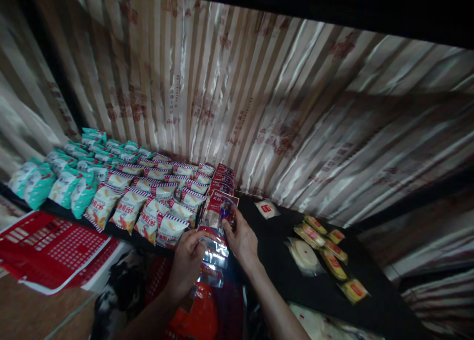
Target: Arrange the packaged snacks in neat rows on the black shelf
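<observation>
My left hand (pixel 188 260) is closed at the left edge of several red-and-silver snack packets (pixel 215 255) that hang down in front of me. A dark red snack packet (pixel 216 205) with a clear window lies at the top of them, gripped by my right hand (pixel 241 237), thumb on its face. Just behind it, a row of matching red packets (pixel 223 174) stands on the black shelf (pixel 272 238). White chip bags (pixel 128 207) with red-and-blue striped edges fill the space left of my hands.
Teal snack bags (pixel 83 191) stand in rows at the far left. A red basket (pixel 55 251) is below the shelf there. Right of my hands lie small yellow packets (pixel 334 265) and a pack of round white wrappers (pixel 303 255). A printed, pleated curtain (pixel 229 83) hangs behind the shelf.
</observation>
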{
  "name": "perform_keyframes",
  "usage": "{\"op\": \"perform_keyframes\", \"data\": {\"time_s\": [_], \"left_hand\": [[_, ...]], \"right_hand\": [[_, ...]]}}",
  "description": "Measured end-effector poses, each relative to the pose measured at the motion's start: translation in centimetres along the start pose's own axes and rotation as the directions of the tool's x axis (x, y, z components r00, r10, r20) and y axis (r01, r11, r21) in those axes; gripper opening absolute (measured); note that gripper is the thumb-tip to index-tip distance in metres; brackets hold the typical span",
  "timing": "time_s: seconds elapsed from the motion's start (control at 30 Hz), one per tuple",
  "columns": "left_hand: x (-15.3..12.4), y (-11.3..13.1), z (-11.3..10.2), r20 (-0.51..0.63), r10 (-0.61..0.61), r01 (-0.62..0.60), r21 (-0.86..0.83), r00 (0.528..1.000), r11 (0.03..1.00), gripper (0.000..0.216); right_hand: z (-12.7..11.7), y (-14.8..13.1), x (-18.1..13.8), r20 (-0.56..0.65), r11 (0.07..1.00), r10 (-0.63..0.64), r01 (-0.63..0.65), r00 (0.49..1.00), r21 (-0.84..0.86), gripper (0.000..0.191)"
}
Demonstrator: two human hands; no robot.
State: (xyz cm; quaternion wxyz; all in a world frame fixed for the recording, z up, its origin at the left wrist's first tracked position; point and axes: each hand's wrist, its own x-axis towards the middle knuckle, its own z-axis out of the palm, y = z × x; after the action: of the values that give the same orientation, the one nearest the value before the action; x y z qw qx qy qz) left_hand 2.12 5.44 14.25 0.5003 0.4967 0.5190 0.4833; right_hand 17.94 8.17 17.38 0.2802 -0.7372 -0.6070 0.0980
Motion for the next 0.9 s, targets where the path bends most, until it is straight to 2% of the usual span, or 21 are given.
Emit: {"op": "perform_keyframes", "data": {"time_s": [0.1, 0.43, 0.63, 0.8, 0.9], "left_hand": [[-0.1, 0.0, 0.0, -0.018, -0.002, 0.002, 0.019, 1.000, 1.000, 0.033], [-0.7, 0.6, 0.0, -0.006, -0.010, 0.010, -0.010, 1.000, 1.000, 0.031], [-0.3, 0.7, 0.0, -0.005, -0.058, 0.058, -0.016, 0.998, 0.998, 0.032], [-0.1, 0.4, -0.1, 0.043, -0.095, 0.096, -0.018, 0.995, 0.995, 0.034], [0.0, 0.2, -0.2, 0.035, -0.070, 0.070, 0.011, 0.997, 0.997, 0.034]], "right_hand": [[-0.2, -0.3, -0.3, -0.001, 0.990, -0.052, 0.052, 0.999, -0.130, 0.037], [0.7, -1.0, 0.7, -0.091, 0.944, -0.217, 0.185, 0.972, -0.272, 0.033], [1.2, -2.7, 2.6, 0.022, 0.915, -0.317, 0.312, 0.948, -0.258, 0.040], [2.6, -3.2, 4.2, 0.112, 0.900, -0.287, 0.307, 0.951, -0.308, 0.049], [3.3, -3.0, 4.7, 0.139, 0.900, -0.271, 0.302, 0.952, -0.313, 0.050]]}}
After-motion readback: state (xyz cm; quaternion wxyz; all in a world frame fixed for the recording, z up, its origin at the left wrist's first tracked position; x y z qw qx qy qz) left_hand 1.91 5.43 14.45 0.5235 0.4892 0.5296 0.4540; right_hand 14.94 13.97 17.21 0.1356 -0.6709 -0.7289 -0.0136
